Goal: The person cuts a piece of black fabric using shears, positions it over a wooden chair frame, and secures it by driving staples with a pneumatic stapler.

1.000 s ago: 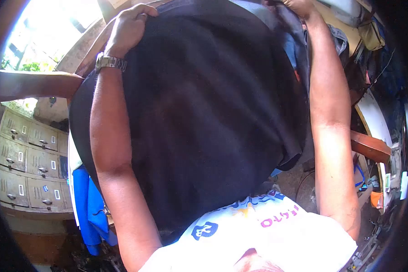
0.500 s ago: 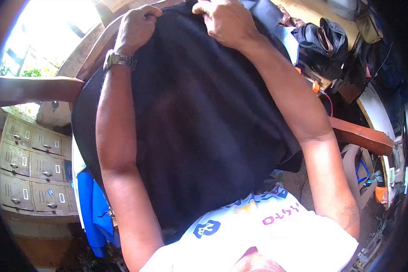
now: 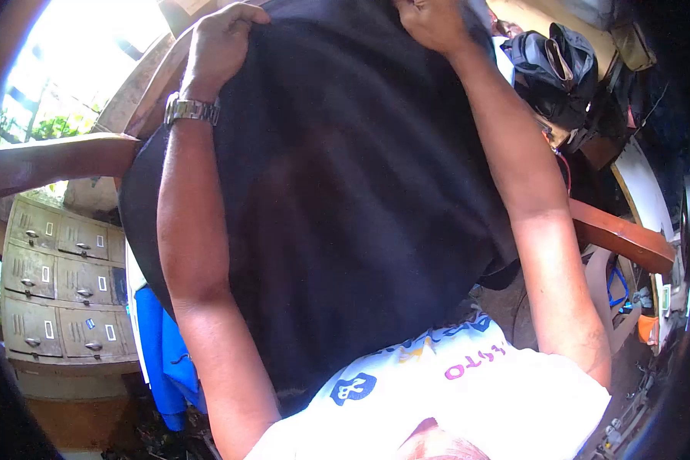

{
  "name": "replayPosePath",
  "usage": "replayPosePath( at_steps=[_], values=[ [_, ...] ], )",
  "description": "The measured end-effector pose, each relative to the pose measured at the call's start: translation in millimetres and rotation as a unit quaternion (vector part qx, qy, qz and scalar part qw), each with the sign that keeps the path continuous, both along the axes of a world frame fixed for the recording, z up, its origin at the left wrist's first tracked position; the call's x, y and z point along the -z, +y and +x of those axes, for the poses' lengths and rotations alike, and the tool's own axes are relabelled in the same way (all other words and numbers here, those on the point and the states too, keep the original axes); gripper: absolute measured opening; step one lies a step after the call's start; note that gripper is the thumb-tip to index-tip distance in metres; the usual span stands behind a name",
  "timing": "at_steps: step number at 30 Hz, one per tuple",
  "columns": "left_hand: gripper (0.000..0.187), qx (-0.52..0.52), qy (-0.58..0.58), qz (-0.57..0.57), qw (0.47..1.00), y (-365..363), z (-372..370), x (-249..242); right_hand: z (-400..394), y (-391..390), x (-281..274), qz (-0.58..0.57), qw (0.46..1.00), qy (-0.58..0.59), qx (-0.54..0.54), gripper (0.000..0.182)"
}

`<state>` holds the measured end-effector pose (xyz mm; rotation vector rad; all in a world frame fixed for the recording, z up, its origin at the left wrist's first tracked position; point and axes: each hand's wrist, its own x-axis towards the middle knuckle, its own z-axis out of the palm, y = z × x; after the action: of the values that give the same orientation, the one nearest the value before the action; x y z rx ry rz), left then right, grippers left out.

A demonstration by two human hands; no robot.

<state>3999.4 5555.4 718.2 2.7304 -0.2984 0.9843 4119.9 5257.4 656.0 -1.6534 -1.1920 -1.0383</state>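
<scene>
A large black cloth (image 3: 345,176) hangs spread out in front of me, from the top edge of the view down to my white shirt (image 3: 452,383). My left hand (image 3: 221,46), with a metal watch on the wrist, pinches the cloth's upper left part between bent fingers. Further right, my right hand (image 3: 433,23) grips its upper edge, with its fingertips partly cut off by the top of the view. Between my two hands the fabric is stretched fairly smooth, with soft folds lower down.
Metal lockers (image 3: 69,284) stand at the left beside a blue cloth (image 3: 161,353). A wooden beam (image 3: 61,161) juts in at the left, another (image 3: 621,234) at the right. Dark bags (image 3: 560,69) lie at the upper right.
My right hand has moved up and to the right along the cloth, widening the gap between my hands. My left hand has shifted slightly left and up.
</scene>
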Motion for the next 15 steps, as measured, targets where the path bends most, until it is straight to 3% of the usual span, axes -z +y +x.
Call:
replayPosePath(
  at_steps=[2, 5, 10, 13, 15],
  values=[
    [0.025, 0.052, 0.046, -0.044, 0.997, -1.0, -13.3, -8.0, -34.5, -9.2, -9.1, -0.047, 0.996, 0.052, 0.050, 0.013],
    [0.022, 0.072, 0.054, -0.104, 0.990, -0.2, -13.5, 8.0, -27.1, -10.5, 3.9, -0.090, 0.984, 0.141, -0.055, 0.021],
    [0.021, 0.112, 0.077, -0.148, 0.980, -11.3, -19.7, 25.4, -31.9, -15.9, 9.1, -0.164, 0.979, 0.122, 0.001, 0.033],
    [0.030, 0.050, 0.057, -0.056, 0.996, -14.3, -17.4, 19.9, -31.6, -10.0, 9.7, -0.136, 0.980, 0.142, 0.022, 0.031],
    [0.030, 0.079, 0.012, -0.002, 0.997, -16.6, -11.8, 11.8, -25.1, -4.8, 12.0, -0.096, 0.984, 0.149, 0.023, 0.026]
  ],
)
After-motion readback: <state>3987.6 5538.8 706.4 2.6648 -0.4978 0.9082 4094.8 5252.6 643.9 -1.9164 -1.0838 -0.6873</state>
